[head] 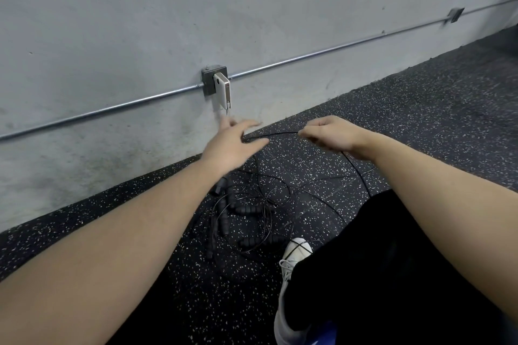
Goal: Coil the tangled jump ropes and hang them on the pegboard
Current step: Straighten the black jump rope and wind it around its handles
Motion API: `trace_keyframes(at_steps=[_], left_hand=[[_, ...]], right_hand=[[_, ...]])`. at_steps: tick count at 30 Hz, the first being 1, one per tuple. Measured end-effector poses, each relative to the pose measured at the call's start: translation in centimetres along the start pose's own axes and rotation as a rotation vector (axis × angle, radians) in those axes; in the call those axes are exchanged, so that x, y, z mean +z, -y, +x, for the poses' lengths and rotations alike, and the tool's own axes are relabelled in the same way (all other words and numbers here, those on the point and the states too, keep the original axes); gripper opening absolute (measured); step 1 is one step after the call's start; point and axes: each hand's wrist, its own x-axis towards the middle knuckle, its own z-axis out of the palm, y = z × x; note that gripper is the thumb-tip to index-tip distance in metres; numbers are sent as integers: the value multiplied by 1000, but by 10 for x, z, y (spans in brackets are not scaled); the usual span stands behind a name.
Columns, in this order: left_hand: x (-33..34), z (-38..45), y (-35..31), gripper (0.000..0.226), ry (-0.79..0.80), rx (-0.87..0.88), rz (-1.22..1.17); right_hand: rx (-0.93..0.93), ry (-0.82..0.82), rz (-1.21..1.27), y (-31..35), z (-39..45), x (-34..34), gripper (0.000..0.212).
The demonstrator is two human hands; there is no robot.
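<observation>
A tangle of thin black jump ropes [253, 199] with ribbed black handles [246, 209] lies on the speckled rubber floor below my hands. A stretch of one black rope [276, 135] runs taut between my two hands above the pile. My right hand [330, 134] grips that rope with curled fingers, and the rope trails down past my right wrist toward the floor. My left hand [234, 143] is blurred, its fingers spread, with the rope running against them. No pegboard is in view.
A grey concrete wall [140, 22] rises just beyond the pile, with a metal conduit [308, 54] and an outlet box holding a white charger [222, 89]. My white shoe [295, 253] and dark trouser leg stand beside the ropes.
</observation>
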Motion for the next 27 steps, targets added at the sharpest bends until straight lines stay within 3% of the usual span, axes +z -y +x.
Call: trace_keyframes(at_steps=[2,5,8,11,13,15,17,19,21,24,27], left_hand=[[9,-6,-13,55,65,110,63],[15,-10,-22,29,25,205,87],[17,-5,-21,31,-21,188,104],[11,5,-14,36,-58,-70,-189],[5,11,-3,31,-111,-279,-424],[-3,12,6,25,-125,-380,-423],[-8,10,10,38,-44,-394,-342],[-7,9,8,67,28,-333,-209],[-2,7,-1,82,34,-196,-55],[12,1,-18,78,56,66,98],[27,-4,-29,55,67,262,253]], right_hand=[[-32,13,21,6,0,2,37],[-47,108,17,10,-1,8,31],[-17,136,53,7,-3,9,36],[64,123,91,2,-3,2,50],[137,127,139,-3,-2,-3,48],[165,126,165,-10,0,-6,36],[164,104,134,-16,2,-8,28],[170,90,69,-19,2,-10,29],[184,109,-45,-17,1,-9,28],[160,129,-91,-9,2,-2,21],[90,122,-62,-2,5,5,16]])
